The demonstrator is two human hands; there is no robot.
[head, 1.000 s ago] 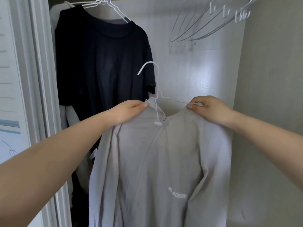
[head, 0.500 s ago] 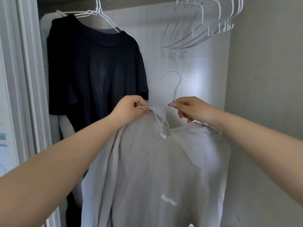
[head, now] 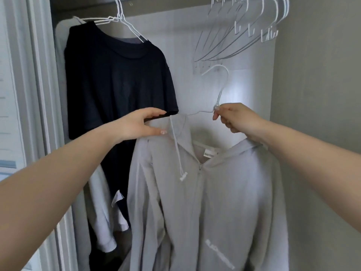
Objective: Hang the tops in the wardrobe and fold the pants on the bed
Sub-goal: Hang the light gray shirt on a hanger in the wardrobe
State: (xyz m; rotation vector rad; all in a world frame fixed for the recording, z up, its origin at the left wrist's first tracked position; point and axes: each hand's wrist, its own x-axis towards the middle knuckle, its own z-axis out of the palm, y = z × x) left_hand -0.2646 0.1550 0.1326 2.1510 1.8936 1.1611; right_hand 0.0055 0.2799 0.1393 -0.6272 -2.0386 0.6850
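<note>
A light grey zip hoodie (head: 224,202) hangs in front of the open wardrobe (head: 304,133), carried on a white wire hanger (head: 219,89) whose hook stands free in the air, below the rail and not caught on it. The right hand (head: 236,119) pinches the hanger's neck just under the hook, thumb and fingertips closed on the wire, the other fingers curled beneath. The left hand (head: 143,124) grips the hoodie's left shoulder edge near the hood, thumb below and fingers over the top of the cloth, where the hanger's arm runs into the fabric. A white drawstring (head: 178,153) dangles from the hood down the chest, ending in a flat tip beside the zip, which is closed partway up; a small label shows inside the collar. Pale lettering sits low on the right of the hoodie's front, too blurred to read. To the left and farther in, a dark navy T-shirt (head: 117,79) hangs from the rail on its own white hanger, with a pale garment (head: 101,212) behind and below it. At the upper right a bunch of empty white hangers (head: 244,32) hangs from the rail, near the wardrobe's right wall. A white door frame (head: 37,114) runs down the left side.
</note>
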